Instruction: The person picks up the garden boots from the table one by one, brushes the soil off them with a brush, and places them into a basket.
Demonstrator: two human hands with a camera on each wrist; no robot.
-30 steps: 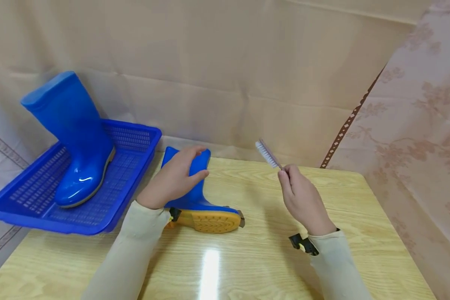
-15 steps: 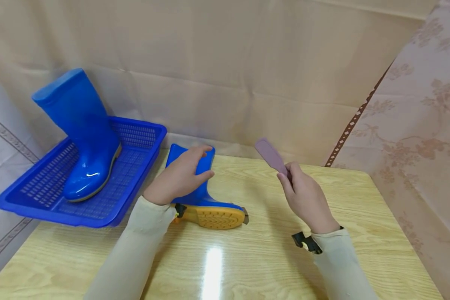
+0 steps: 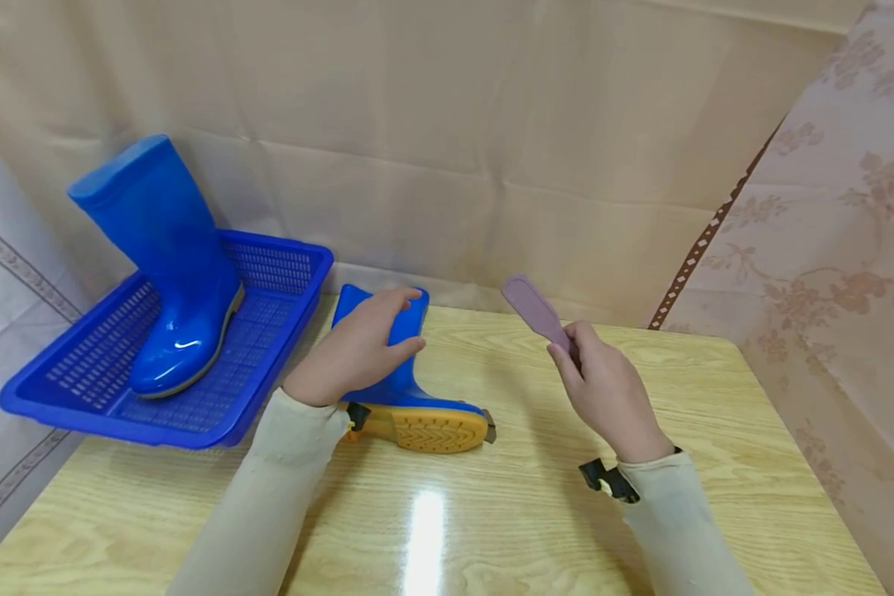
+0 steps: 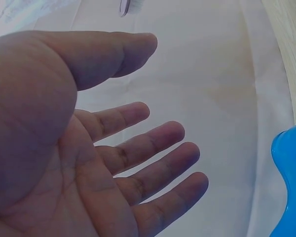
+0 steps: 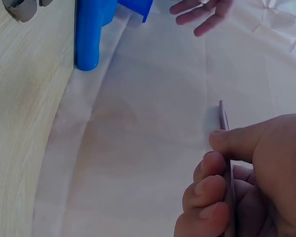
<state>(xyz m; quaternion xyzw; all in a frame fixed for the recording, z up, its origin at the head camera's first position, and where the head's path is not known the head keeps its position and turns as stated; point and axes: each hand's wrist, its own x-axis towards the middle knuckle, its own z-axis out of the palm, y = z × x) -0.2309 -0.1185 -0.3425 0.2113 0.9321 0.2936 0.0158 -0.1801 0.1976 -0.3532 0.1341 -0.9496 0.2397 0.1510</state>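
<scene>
My right hand (image 3: 609,397) grips the handle of a small mauve brush (image 3: 534,306) above the table. The brush's flat back faces up in the head view; its white bristles (image 5: 212,121) show edge-on in the right wrist view. My left hand (image 3: 358,348) hovers over a blue rain boot (image 3: 402,377) that lies on its side, yellow sole toward me. In the left wrist view the left hand's fingers (image 4: 160,163) are spread and nearly straight, with nothing held; the boot's blue edge (image 4: 293,182) stays apart from them. Part of the boot's shaft is hidden behind this hand.
At the left a blue plastic basket (image 3: 309,319) contains a second blue boot (image 3: 182,273), sole down, its shaft leaning left. A brownish-grey piece (image 3: 490,426) lies by the lying boot's toe. Beige cloth (image 3: 454,149) hangs behind the wooden table (image 3: 536,530).
The right hand has turned the brush so its mauve back, rather than its bristles, faces the head view. The left hand keeps its place over the boot. The head view has shifted slightly.
</scene>
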